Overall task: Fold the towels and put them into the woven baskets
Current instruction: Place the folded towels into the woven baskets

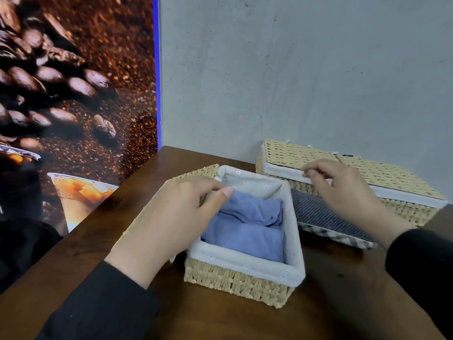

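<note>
Lying soft and light in the basket (245,267), the blue towel (247,231) would best be pinched at a fold; left hand (171,217) hovers loosely curled, right hand (343,190) pinches the lid (294,154) behind.

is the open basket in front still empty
No, a folded blue towel already lies inside the open woven basket, against its pale fabric lining.

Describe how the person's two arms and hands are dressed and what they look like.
Both arms wear long black sleeves, the left sleeve and the right sleeve, each ending at the wrist. The left hand and right hand are bare: no gloves, rings, watch or markings show. The fingernails are short and unpainted.
</note>
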Tool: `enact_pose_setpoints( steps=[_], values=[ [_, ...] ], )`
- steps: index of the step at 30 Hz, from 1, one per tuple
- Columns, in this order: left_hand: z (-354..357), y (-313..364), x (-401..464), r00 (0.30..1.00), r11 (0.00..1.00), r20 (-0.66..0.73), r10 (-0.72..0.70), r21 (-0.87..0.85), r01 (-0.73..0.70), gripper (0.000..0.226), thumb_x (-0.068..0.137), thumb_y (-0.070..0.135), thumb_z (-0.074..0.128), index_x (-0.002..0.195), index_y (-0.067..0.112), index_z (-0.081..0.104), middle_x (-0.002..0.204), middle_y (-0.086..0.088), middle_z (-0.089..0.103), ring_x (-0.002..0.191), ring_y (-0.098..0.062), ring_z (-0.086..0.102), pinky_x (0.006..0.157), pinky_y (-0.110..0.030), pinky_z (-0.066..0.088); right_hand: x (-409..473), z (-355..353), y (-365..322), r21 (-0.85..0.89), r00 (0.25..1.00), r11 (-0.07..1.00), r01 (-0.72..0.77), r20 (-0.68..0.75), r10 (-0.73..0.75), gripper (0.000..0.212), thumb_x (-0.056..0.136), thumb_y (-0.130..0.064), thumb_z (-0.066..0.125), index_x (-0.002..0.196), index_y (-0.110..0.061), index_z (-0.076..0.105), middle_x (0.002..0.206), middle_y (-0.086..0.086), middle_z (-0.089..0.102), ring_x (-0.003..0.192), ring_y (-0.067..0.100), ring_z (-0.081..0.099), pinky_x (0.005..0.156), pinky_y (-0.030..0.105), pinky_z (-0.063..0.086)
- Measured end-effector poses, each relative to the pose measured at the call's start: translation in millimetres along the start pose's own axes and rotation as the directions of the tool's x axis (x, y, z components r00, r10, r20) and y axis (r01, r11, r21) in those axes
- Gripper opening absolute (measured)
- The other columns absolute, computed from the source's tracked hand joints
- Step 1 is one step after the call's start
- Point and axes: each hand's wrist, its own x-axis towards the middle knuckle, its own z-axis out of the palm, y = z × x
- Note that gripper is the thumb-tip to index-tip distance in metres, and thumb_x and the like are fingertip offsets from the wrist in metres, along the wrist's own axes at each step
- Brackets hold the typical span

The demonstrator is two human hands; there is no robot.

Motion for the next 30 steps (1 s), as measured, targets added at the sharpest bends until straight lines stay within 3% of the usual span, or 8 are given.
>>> enact_pose_setpoints(
  steps=[4,8,13,16,20,23,26,30],
  values=[
    [9,24,-8,0.984,0.970,0.177,0.009,0.236,-0.051,0.052,0.090,0.069,0.042,0.130,0.042,0.062,0.133,0.025,0.060,0.124,-0.002,0.053,0.107,-0.030,0.041,-24,9,38,-0.162,0.977,0.984,-0.077,0.187,0.107,0.036,0.106,-0.038,0.045,0.139,-0.027,0.056,0.134,-0.011,0.057,0.120,0.013,0.056,0.093,0.029,0.042],
    [12,17,-2,0.978,0.981,0.207,-0.018,0.193,-0.023,0.048,0.088,0.059,0.061,0.133,0.042,0.062,0.143,0.026,0.052,0.133,0.001,0.046,0.111,-0.022,0.032,-40,32,67,-0.310,0.921,0.951,0.013,0.373,0.109,0.066,0.098,-0.064,0.031,0.156,-0.032,0.035,0.160,-0.009,0.039,0.146,0.014,0.036,0.121,0.039,0.029],
    [13,-2,9,0.981,0.996,0.192,-0.038,0.092,0.021,0.050,0.084,0.045,0.075,0.132,0.040,0.063,0.137,0.028,0.051,0.130,0.002,0.047,0.106,-0.017,0.034,-55,36,75,-0.259,0.960,0.965,0.030,0.275,0.044,0.066,0.097,-0.073,0.020,0.143,-0.037,0.050,0.144,-0.017,0.053,0.137,0.010,0.046,0.118,0.044,0.031],
    [14,-9,11,0.992,0.994,0.128,-0.022,0.111,0.008,0.045,0.086,0.039,0.076,0.130,0.035,0.066,0.130,0.027,0.057,0.124,-0.001,0.053,0.098,-0.014,0.034,-71,32,72,-0.176,0.962,0.983,0.061,0.274,-0.011,0.056,0.097,-0.071,0.018,0.135,-0.047,0.053,0.137,-0.030,0.050,0.138,-0.001,0.040,0.123,0.038,0.018],
    [18,11,5,0.976,0.931,0.004,0.216,0.302,-0.207,0.043,0.093,0.051,0.059,0.117,0.019,0.074,0.114,0.004,0.074,0.104,-0.020,0.069,0.091,-0.030,0.052,-96,22,69,-0.035,0.966,0.999,0.041,0.255,-0.031,0.041,0.102,-0.063,0.024,0.124,-0.054,0.058,0.133,-0.038,0.053,0.138,-0.014,0.034,0.125,0.036,0.010],
    [35,65,-13,0.928,0.926,-0.074,0.365,0.127,-0.354,0.040,0.099,0.045,0.045,0.107,0.020,0.076,0.099,0.007,0.074,0.092,-0.013,0.068,0.082,-0.032,0.055,-114,14,67,0.063,0.972,0.998,0.018,0.231,-0.032,0.041,0.103,-0.062,0.028,0.116,-0.052,0.065,0.128,-0.038,0.059,0.135,-0.013,0.040,0.126,0.039,0.011],
    [72,122,-31,0.927,0.923,-0.005,0.376,-0.087,-0.375,0.027,0.103,0.035,0.049,0.113,0.024,0.072,0.107,0.014,0.071,0.100,-0.002,0.061,0.087,-0.020,0.047,-132,5,59,0.177,0.977,0.984,0.009,0.210,-0.047,0.039,0.103,-0.054,0.036,0.111,-0.042,0.073,0.124,-0.037,0.062,0.133,-0.010,0.046,0.126,0.041,0.014],
    [135,146,-40,0.951,0.986,0.258,0.168,-0.051,-0.161,0.041,0.107,0.035,0.041,0.147,0.026,0.050,0.148,0.008,0.051,0.135,-0.005,0.043,0.109,-0.012,0.023,-156,7,58,0.225,0.996,0.972,-0.063,-0.049,0.076,0.021,0.097,-0.046,0.051,0.111,-0.044,0.067,0.129,-0.034,0.059,0.135,-0.008,0.045,0.124,0.048,0.021]
  ],
)
